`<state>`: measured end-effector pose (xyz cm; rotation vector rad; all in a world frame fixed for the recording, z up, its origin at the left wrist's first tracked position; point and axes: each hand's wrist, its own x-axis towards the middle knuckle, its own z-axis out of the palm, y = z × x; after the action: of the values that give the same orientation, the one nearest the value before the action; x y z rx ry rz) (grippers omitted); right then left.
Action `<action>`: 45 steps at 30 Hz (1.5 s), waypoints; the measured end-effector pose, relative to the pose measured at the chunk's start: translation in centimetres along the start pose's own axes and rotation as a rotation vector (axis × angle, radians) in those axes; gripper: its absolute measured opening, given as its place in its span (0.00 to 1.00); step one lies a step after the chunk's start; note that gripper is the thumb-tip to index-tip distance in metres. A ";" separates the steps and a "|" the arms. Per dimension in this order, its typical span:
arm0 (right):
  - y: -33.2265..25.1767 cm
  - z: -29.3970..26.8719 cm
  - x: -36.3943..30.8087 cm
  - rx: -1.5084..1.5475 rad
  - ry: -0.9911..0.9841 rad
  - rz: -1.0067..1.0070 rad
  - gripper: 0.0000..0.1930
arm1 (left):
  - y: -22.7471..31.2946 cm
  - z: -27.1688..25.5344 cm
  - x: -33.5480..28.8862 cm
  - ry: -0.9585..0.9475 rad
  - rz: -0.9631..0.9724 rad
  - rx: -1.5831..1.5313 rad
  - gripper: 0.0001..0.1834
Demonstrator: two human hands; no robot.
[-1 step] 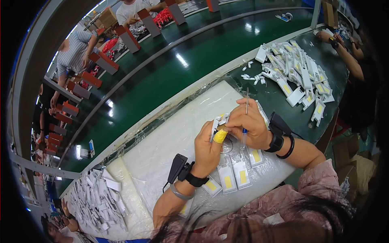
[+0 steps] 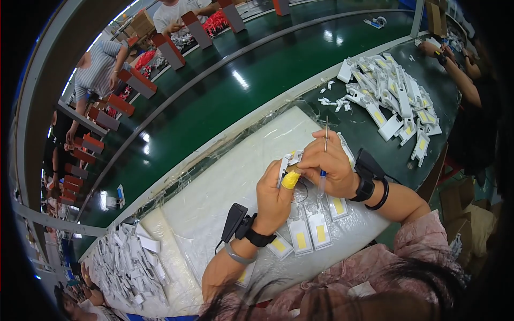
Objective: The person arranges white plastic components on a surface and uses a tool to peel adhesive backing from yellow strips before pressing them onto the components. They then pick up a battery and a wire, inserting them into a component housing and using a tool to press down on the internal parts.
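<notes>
My left hand (image 2: 274, 195) is closed around a small white plastic part (image 2: 285, 165), its thumb wrapped in yellow tape (image 2: 290, 180). Close against it, my right hand (image 2: 333, 167) has its thumb and finger pinched at the part's edge; what lies between those fingertips is hidden. A screwdriver (image 2: 322, 186) with a clear and blue handle is tucked in the same right hand, its metal shaft pointing away from me. Below the hands, several flat white pieces with yellow panels (image 2: 300, 238) lie on the plastic-covered white pad (image 2: 198, 214).
A heap of white pieces with yellow panels (image 2: 396, 96) sits at the far right, with small white bits (image 2: 337, 102) beside it. More white parts (image 2: 131, 265) are piled at left. Beyond the pad runs a green conveyor (image 2: 214, 101) with red-and-grey boxes (image 2: 168, 52). Other people work around it.
</notes>
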<state>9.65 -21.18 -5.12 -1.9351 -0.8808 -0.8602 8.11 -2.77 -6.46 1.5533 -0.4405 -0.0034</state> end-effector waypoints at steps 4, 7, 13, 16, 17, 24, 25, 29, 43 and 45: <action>-0.4 0.1 0.2 -0.039 -0.001 -0.010 0.13 | -0.2 -0.2 0.1 0.026 0.068 0.078 0.12; -0.9 -0.1 0.6 -0.106 -0.020 -0.036 0.15 | 0.0 -0.4 0.4 -0.018 -0.023 0.126 0.11; 0.0 -0.3 0.5 -0.148 -0.021 -0.133 0.15 | 0.9 -0.2 0.6 -0.074 0.008 0.108 0.18; -0.1 -0.4 0.7 -0.154 -0.006 -0.167 0.17 | 1.1 -0.4 0.7 -0.118 -0.055 0.088 0.19; -0.1 -0.4 0.7 -0.154 0.004 -0.182 0.17 | 1.3 -0.3 0.7 -0.117 -0.054 0.087 0.19; 0.2 -0.4 0.6 -0.161 -0.006 -0.199 0.17 | 1.8 0.2 0.5 -0.094 -0.099 -0.020 0.15; 0.2 -0.4 0.5 -0.169 -0.012 -0.202 0.16 | 1.8 0.2 0.5 -0.086 -0.097 -0.013 0.15; 0.1 -0.2 0.4 -0.186 -0.010 -0.212 0.14 | 1.2 0.3 0.2 -0.070 -0.107 -0.014 0.16; -0.4 -0.1 0.5 -0.168 -0.014 -0.198 0.15 | 1.3 0.3 0.0 -0.014 0.017 0.132 0.13; -0.6 -0.1 0.6 -0.159 -0.014 -0.194 0.16 | 0.7 0.2 0.1 -0.019 0.048 0.161 0.13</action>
<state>9.45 -20.86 -4.34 -2.0165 -1.0488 -1.0596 7.93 -2.91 -5.75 1.7018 -0.5029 0.0558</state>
